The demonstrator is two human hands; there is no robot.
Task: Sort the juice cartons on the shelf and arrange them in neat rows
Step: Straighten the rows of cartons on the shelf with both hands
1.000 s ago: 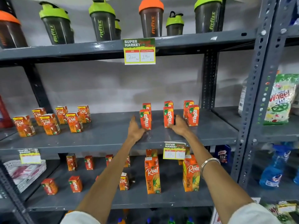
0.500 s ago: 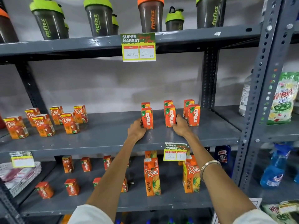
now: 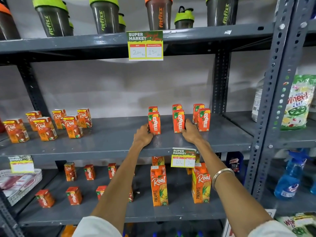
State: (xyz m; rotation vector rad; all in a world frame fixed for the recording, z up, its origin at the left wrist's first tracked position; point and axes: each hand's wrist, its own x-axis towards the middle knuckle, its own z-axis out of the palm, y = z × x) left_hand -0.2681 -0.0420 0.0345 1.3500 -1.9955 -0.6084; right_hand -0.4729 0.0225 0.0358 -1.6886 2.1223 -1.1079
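Two bare arms reach up to the middle shelf (image 3: 109, 139) of a grey metal rack. The left hand (image 3: 142, 135) cups the lower left side of a front Maaza carton (image 3: 154, 123), fingers curled against it. The right hand (image 3: 190, 132) presses against the right side of the neighbouring Maaza carton (image 3: 178, 121) — its fingers look wrapped behind the carton, though they are partly hidden. Both cartons stand upright, each with another carton just behind; a third pair (image 3: 203, 119) stands to the right. Further left on the same shelf sit six Real cartons (image 3: 46, 128) in loose rows. A steel bangle (image 3: 221, 176) circles the right wrist.
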